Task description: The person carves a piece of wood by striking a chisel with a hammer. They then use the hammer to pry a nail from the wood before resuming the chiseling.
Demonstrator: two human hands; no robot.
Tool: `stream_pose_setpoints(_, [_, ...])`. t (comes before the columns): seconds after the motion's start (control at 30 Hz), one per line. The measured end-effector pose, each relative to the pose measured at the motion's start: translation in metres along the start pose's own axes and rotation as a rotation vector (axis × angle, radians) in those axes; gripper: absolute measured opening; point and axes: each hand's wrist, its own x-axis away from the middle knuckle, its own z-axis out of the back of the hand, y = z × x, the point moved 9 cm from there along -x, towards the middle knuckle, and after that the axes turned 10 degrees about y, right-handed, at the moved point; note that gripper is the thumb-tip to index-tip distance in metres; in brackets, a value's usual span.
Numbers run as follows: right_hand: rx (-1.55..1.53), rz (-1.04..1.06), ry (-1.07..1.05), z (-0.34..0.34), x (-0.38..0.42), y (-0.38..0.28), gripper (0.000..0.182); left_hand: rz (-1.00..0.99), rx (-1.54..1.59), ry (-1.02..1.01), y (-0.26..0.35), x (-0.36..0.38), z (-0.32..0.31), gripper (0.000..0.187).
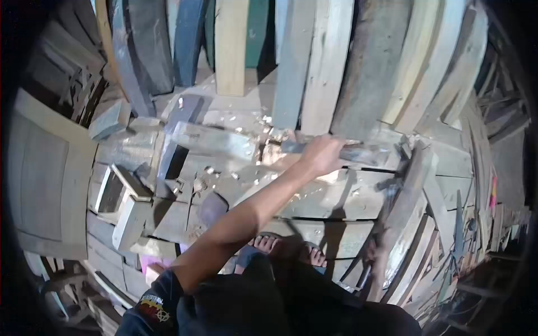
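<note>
My left hand (pixel 325 155) reaches forward across the plank floor, its fingers wrapped round a narrow grey length of wood (pixel 364 152). That piece lies nearly level from left to right, and its right end is blurred. Just beyond my hand stand several upright boards (pixel 324 73) with their lower ends close to it. A pale short board (pixel 216 140) lies to the left of my hand, among wood chips. I cannot make out my right hand; the area on the right beside a long rough timber (pixel 400 215) is dark and blurred.
Wooden blocks (pixel 131 221) stand on the left, near a panelled door (pixel 42 176). A small grey block (pixel 110 119) sits further back. My feet (pixel 266 242) are on the planks in front of me. More timber (pixel 412 269) is stacked at the right.
</note>
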Motion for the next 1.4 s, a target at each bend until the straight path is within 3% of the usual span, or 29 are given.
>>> stream_pose_setpoints(0.03, [-0.105,0.121,0.034,-0.005,0.013,-0.026,0.052,-0.011,0.023,0.028,-0.002,0.002,-0.001,0.023])
stream_pose_setpoints(0.1, [-0.329,0.265,-0.176,-0.025,0.013,-0.074,0.044,0.02,0.022,0.01,-0.005,0.002,0.003,0.023])
stream_pose_setpoints(0.17, [-0.477,0.308,0.053,-0.009,0.012,-0.125,0.042,0.021,0.032,-0.011,0.004,0.005,0.004,0.023])
stream_pose_setpoints(0.23, [-0.494,0.332,0.184,0.009,0.002,-0.127,0.043,0.006,0.029,-0.01,0.006,0.004,0.009,0.023])
stream_pose_setpoints(0.3, [-0.51,0.263,-0.064,-0.001,0.002,-0.108,0.045,0.03,0.025,-0.013,-0.001,0.001,0.001,0.023])
stream_pose_setpoints(0.33, [-0.51,0.243,0.008,-0.006,0.001,-0.093,0.05,0.019,0.017,-0.005,0.0,0.003,-0.001,0.024])
stream_pose_setpoints(0.37, [-0.307,0.257,0.406,-0.022,0.02,-0.096,0.052,0.0,0.004,0.003,0.0,0.003,-0.001,0.024])
stream_pose_setpoints(0.43, [0.054,0.051,-0.082,-0.038,0.01,-0.062,0.053,0.036,0.001,-0.036,0.0,0.004,-0.001,0.023])
stream_pose_setpoints(0.5, [0.087,0.083,-0.113,-0.038,0.003,-0.057,0.051,0.068,0.014,-0.062,-0.002,0.003,-0.004,0.022])
stream_pose_setpoints(0.63, [-0.208,0.087,0.161,-0.005,0.003,-0.083,0.048,-0.019,0.012,0.067,-0.002,0.003,0.003,0.019])
stream_pose_setpoints(0.7, [-0.316,0.142,0.38,0.001,0.015,-0.115,0.049,0.048,0.023,0.03,-0.004,0.002,0.005,0.019])
stream_pose_setpoints(0.73, [-0.395,0.218,0.236,0.0,0.01,-0.123,0.05,0.047,0.007,0.025,-0.005,0.001,0.003,0.019])
stream_pose_setpoints(0.83, [-0.491,0.212,0.241,-0.003,-0.002,-0.111,0.054,0.048,-0.015,0.005,-0.007,0.001,-0.001,0.02])
stream_pose_setpoints(0.9, [-0.487,0.07,0.487,-0.019,-0.003,-0.074,0.056,0.057,-0.023,-0.002,-0.008,0.001,-0.002,0.02])
stream_pose_setpoints(0.97, [0.007,-0.14,0.128,-0.019,-0.024,-0.019,0.056,0.046,-0.032,-0.011,-0.011,0.0,-0.002,0.025])
stream_pose_setpoints(1.03, [0.016,-0.127,-0.059,-0.032,-0.014,-0.036,0.057,0.033,-0.035,-0.023,-0.011,0.0,-0.001,0.03])
stream_pose_setpoints(1.07, [0.022,-0.115,-0.158,-0.041,-0.011,-0.044,0.057,0.07,-0.035,-0.066,-0.013,0.0,-0.004,0.033])
stream_pose_setpoints(1.17, [-0.029,0.063,0.155,0.004,-0.015,-0.072,0.054,0.042,-0.048,-0.033,-0.014,0.0,-0.005,0.032])
stream_pose_setpoints(1.23, [-0.231,0.153,0.106,0.01,-0.004,-0.105,0.053,0.052,-0.023,-0.02,-0.014,0.002,-0.003,0.027])
stream_pose_setpoints(1.27, [-0.35,0.274,0.323,0.007,0.014,-0.134,0.053,0.053,-0.031,-0.019,-0.015,0.001,-0.004,0.026])
stream_pose_setpoints(1.3, [-0.39,0.261,0.142,0.003,0.01,-0.138,0.052,0.053,-0.038,-0.015,-0.014,0.0,-0.003,0.025])
stream_pose_setpoints(1.4, [-0.505,0.311,0.255,0.014,-0.004,-0.123,0.051,0.049,-0.037,-0.01,-0.01,0.0,0.0,0.024])
